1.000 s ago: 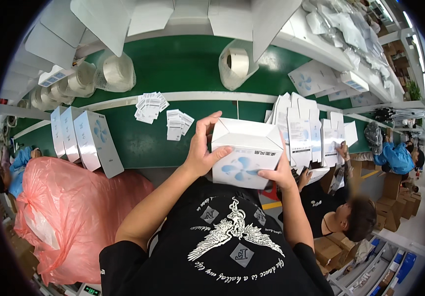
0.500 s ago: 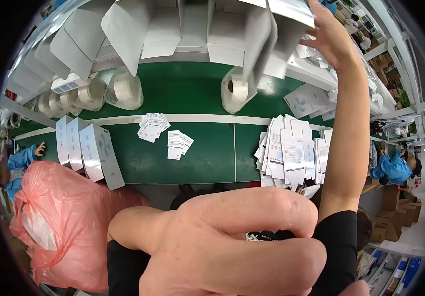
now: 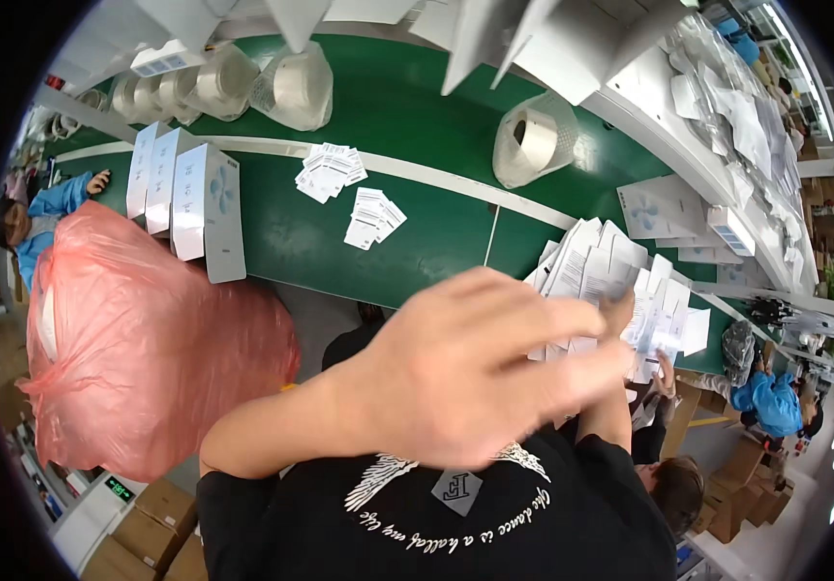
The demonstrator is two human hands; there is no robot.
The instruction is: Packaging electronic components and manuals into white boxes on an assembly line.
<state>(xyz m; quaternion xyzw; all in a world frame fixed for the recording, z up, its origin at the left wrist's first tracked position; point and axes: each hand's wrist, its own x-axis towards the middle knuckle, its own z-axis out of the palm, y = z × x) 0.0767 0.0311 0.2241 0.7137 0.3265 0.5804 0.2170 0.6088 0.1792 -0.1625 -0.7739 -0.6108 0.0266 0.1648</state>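
Observation:
My left hand [image 3: 494,363] is raised in front of my chest, smeared by motion. Its fingers are apart and reach to the right, with nothing visible in them. Behind its fingertips is my right hand [image 3: 616,312], mostly hidden and blurred, over a pile of white printed leaflets [image 3: 586,266]. Whether it holds a leaflet cannot be made out. Left of the pile, two small fans of white printed cards, one farther [image 3: 330,171] and one nearer [image 3: 374,217], lie on the green table [image 3: 291,242].
Upright white boxes [image 3: 206,208] stand at the table's left, above a large pink plastic bag [image 3: 160,339]. Bagged label rolls [image 3: 536,140] sit farther back, below white shelf bins [image 3: 591,48]. At right, a co-worker's hand [image 3: 667,375] touches the leaflet pile.
My right arm has come down from the shelf bins to the leaflet pile. My left hand has moved away from the camera, its fingers straighter. The view has shifted and turned.

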